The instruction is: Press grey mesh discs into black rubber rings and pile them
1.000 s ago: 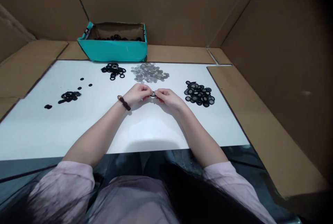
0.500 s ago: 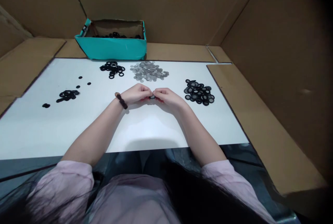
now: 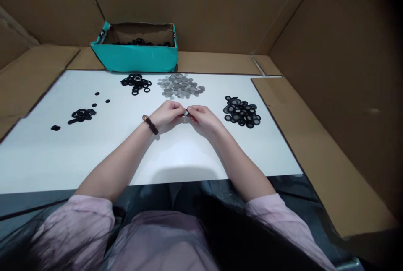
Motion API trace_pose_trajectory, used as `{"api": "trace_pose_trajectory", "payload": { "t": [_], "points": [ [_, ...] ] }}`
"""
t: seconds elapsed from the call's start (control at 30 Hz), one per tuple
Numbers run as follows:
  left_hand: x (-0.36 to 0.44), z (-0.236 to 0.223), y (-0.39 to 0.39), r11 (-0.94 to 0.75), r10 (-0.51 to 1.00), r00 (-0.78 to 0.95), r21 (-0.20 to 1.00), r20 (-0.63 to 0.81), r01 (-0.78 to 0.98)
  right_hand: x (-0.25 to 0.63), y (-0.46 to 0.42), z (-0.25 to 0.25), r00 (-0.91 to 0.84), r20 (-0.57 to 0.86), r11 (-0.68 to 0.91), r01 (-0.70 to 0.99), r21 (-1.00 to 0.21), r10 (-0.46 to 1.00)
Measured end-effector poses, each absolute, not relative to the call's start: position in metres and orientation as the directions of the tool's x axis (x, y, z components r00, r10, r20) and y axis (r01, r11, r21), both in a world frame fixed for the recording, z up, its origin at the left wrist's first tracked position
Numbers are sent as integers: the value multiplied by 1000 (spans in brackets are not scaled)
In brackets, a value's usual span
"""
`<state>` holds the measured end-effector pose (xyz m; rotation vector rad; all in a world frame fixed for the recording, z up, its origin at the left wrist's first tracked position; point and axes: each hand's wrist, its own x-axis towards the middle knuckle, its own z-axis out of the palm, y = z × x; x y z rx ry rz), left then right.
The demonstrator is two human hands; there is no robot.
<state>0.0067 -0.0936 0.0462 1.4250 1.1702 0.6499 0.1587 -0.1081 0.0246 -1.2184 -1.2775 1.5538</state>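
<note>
My left hand (image 3: 168, 114) and my right hand (image 3: 202, 117) meet over the middle of the white table (image 3: 176, 153). Both are closed in a pinch on one small dark ring with a grey centre (image 3: 186, 113), held just above the surface. A dark bracelet (image 3: 150, 124) sits on my left wrist. Behind my hands lies a pile of grey discs (image 3: 180, 86). To the right lies a pile of black rings with grey centres (image 3: 241, 112).
A teal box (image 3: 136, 56) holding black rings stands at the back. Black rings lie in a heap (image 3: 136, 82) before it and in a smaller group (image 3: 81, 115) at the left, with a few loose ones. Cardboard walls (image 3: 330, 53) surround the table.
My hands have stayed together on the small ring, shifting only slightly; the view has tilted a little.
</note>
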Motion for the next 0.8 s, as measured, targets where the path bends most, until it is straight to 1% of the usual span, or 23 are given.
{"api": "trace_pose_trajectory", "payload": {
  "t": [0.1,0.2,0.33,0.5,0.57,0.7,0.8],
  "points": [
    [0,52,-94,155,811,498,933,-309,326,161,-111,29,-358,-224,-222,47,-974,906],
    [-3,55,-94,165,776,529,919,-345,358,164,-114,32,-421,-227,-237,30,-971,878],
    [-1,53,-93,142,824,470,917,-318,372,163,-114,33,-387,-202,-200,46,-979,900],
    [1,48,-93,105,848,460,934,-263,341,165,-111,36,-334,-164,-114,164,-980,928],
    [1,46,-92,85,867,440,940,-234,331,167,-110,36,-316,-151,-95,185,-978,937],
    [1,43,-90,52,918,353,938,-180,344,170,-106,33,-290,-121,-75,165,-983,949],
    [5,41,-91,46,945,290,938,-153,344,167,-106,27,-246,-102,-77,108,-991,964]
  ]
}}
